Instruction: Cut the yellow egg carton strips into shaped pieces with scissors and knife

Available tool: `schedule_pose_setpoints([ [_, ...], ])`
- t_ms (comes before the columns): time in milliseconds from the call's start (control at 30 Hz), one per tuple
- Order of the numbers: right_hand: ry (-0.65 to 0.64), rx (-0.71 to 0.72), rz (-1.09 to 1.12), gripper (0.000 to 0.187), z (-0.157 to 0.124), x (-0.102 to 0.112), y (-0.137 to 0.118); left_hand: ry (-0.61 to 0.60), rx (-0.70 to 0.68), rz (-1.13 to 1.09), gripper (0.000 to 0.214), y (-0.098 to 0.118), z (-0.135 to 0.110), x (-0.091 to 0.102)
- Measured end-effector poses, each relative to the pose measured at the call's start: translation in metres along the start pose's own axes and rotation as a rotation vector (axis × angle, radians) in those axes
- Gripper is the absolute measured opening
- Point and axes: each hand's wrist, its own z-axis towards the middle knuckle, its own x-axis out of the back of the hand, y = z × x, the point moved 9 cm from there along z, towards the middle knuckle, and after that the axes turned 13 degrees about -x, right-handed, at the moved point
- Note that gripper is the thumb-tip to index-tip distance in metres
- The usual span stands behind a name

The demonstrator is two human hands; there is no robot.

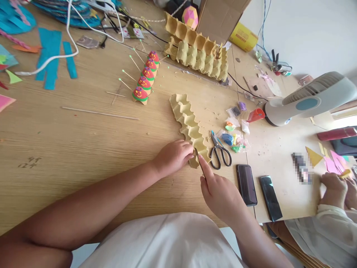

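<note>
A pale yellow egg carton strip (187,120) lies hollow side up on the table in front of me. My left hand (177,155) is closed on its near left edge, fingertips bent over the rim. In my right hand (221,191) is a thin knife (198,156), mostly covered by the fingers. My index finger is stretched along it, and its tip touches the strip beside my left fingertips. Black-handled scissors (219,152) rest just right of the strip. Further back stands a row of red and green painted carton cups (145,76) with smiling faces and green-tipped sticks.
More egg cartons (203,58) stand at the back. To the right are bagged coloured clay (232,138), a red cup (256,115), a white fan (309,99) and two phones (246,185). A wooden stick (100,113) lies left. Another person's hands (334,188) work at far right.
</note>
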Motion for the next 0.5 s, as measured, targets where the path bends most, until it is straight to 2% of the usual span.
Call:
schedule_pose_setpoints([
  [500,-0.016,0.011,0.026,0.065,0.0057,0.0051,-0.0023,0.000,0.011,-0.007,0.017,-0.0002,-0.0013,-0.0005],
])
